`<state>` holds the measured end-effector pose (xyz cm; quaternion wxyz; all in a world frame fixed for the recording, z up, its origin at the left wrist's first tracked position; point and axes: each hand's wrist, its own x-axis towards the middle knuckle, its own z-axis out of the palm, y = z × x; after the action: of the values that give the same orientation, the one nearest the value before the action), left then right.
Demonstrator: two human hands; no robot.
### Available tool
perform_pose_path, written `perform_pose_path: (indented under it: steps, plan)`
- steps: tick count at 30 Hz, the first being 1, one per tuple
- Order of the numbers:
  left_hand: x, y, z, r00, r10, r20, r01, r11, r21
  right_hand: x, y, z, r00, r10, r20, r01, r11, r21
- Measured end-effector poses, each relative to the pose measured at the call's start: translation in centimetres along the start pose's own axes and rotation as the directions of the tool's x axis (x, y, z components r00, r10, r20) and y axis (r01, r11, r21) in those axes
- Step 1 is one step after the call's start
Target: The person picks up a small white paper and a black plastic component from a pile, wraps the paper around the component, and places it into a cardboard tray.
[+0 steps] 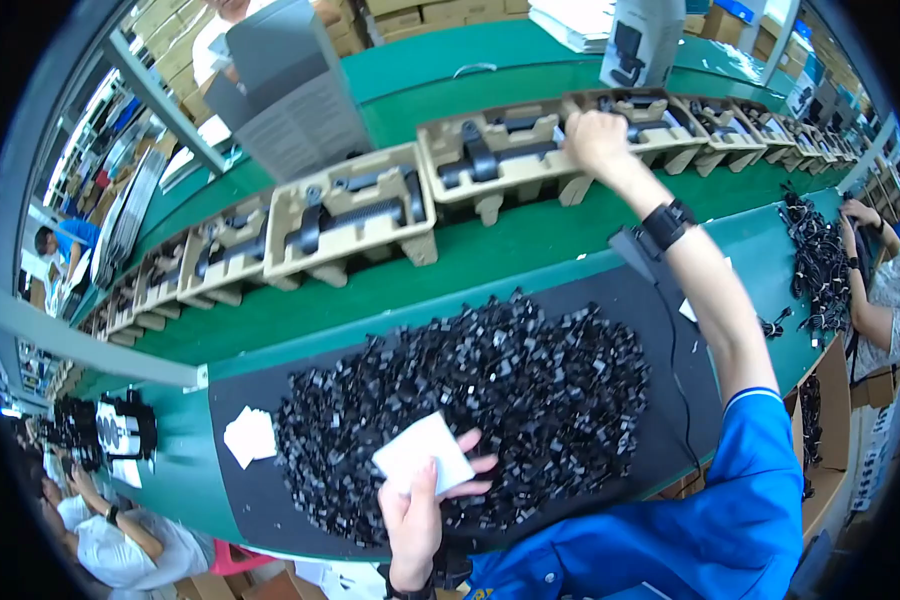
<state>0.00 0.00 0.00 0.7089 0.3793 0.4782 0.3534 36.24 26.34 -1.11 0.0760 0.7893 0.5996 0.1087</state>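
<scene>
- White card: small, flat, square, over the heap of black parts on the mat.
- Left hand: fingers closed on the card.
- Right hand: reaching into a beige tray on the belt; grip hidden, cannot tell.

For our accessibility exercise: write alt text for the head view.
A person's right hand reaches into a beige tray on a green belt, while the left hand holds a white card over a pile of small black parts.
</scene>
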Motion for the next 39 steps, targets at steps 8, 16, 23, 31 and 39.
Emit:
perform_pose_path:
  steps: [8, 16, 23, 31, 39]
  plan:
    - [0.8, -1.2, -1.2, 0.944, 0.048, 0.326, 0.092, 0.911, -0.401, -19.1, -6.9, -9.2, 0.604, -0.576, -0.551, 0.795, 0.386, 0.469]
    - [-0.5, -2.5, 1.5, 0.906, 0.021, 0.423, 0.038, 0.991, -0.13, -29.6, -7.0, -6.7, 0.472, -0.457, -0.754, 0.87, 0.38, 0.314]
    - [-2.0, -2.7, 2.2, 0.913, 0.137, 0.385, -0.112, 0.99, -0.086, -32.8, -5.4, -7.6, 0.395, -0.518, -0.759, 0.909, 0.34, 0.241]
    - [-1.7, -4.0, 0.2, 0.857, 0.014, 0.515, -0.259, 0.876, 0.407, -32.6, -5.7, -9.6, 0.418, -0.908, 0.014, 0.462, 0.226, 0.858]
    - [-2.0, -1.3, -2.8, 0.88, 0.041, 0.472, -0.357, 0.713, 0.603, -27.5, -8.0, -8.2, 0.389, -0.68, -0.622, 0.772, -0.128, 0.622]
